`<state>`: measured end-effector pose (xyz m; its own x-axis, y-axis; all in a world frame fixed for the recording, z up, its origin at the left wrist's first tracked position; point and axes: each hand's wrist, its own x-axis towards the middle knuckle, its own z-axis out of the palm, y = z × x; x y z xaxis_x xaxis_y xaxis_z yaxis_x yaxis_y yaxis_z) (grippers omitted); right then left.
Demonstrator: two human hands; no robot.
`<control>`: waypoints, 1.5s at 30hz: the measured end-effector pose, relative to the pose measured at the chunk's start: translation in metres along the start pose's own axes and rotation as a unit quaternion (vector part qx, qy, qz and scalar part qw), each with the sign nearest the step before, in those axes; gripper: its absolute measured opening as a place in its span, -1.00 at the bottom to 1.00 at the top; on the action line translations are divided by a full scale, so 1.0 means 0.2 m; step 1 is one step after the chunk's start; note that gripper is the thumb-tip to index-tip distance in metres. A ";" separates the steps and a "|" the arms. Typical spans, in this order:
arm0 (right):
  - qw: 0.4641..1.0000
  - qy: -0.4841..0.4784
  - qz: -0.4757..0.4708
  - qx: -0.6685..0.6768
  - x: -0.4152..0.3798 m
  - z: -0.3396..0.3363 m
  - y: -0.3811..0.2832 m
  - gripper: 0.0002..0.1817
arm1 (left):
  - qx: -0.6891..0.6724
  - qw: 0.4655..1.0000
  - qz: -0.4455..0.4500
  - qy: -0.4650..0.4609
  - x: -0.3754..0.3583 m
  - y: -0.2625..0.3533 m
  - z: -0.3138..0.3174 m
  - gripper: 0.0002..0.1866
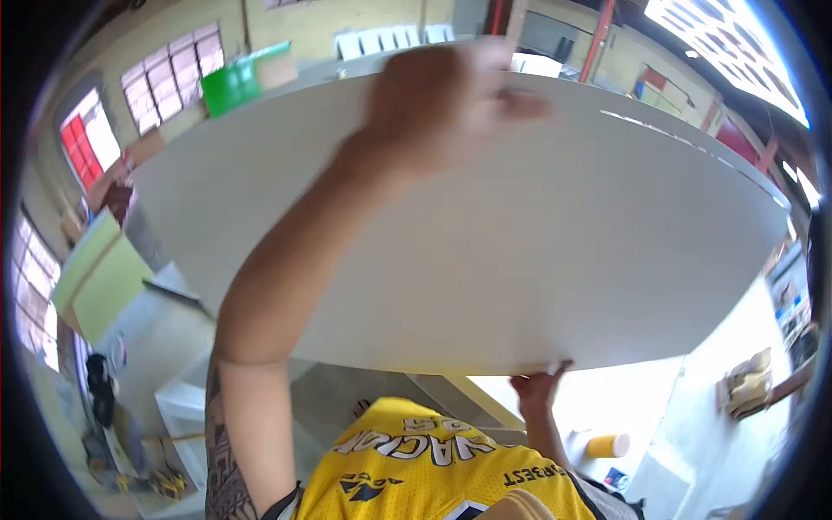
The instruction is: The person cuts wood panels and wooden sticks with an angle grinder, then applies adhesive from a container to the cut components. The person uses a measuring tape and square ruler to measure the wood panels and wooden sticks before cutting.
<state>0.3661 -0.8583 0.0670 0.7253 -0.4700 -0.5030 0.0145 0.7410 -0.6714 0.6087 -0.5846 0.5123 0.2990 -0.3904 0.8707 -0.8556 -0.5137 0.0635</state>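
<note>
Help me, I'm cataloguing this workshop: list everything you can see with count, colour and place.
Large panel: 1, off-white, across the middle
Box-like item: 1, green, upper left beyond the panel
Chairs: several, white, far background
Windows: at least 2, whitish panes, left
Sheet: 1, light green, left
Posts: at least 2, red, upper background
Cylinder: 1, yellow, lower right
Other clutter: uncounted, mixed, edges, too unclear to name
Jersey: 1, yellow, on the wearer
Left hand: 1, bare, blurred, raised before the panel
Right hand: 1, bare, at the panel's near edge
</note>
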 end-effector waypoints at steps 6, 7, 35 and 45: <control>0.963 -0.215 0.165 -0.010 0.00 0.39 0.57 0.38 | 0.113 0.994 0.004 -0.011 -0.20 -0.20 -0.38 -0.36; 0.959 -0.227 0.171 -0.013 -0.02 0.46 0.64 0.38 | 0.126 0.990 -0.035 -0.051 -0.24 -0.21 -0.46 -0.37; 0.925 -0.223 0.307 0.023 0.13 1.37 2.07 0.42 | 0.191 0.975 -0.098 -0.061 -1.24 -1.08 -1.33 -0.42; 0.762 -0.397 0.334 -0.388 0.20 1.29 1.77 0.00 | 0.183 0.977 -0.108 -0.030 -1.35 -1.12 -1.32 -0.46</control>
<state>0.5788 -0.4912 -0.0506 0.5851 0.5540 -0.5923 -0.7275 0.0358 -0.6852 0.6072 -0.1626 0.3922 0.4898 -0.2807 0.8254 -0.5643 -0.8238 0.0547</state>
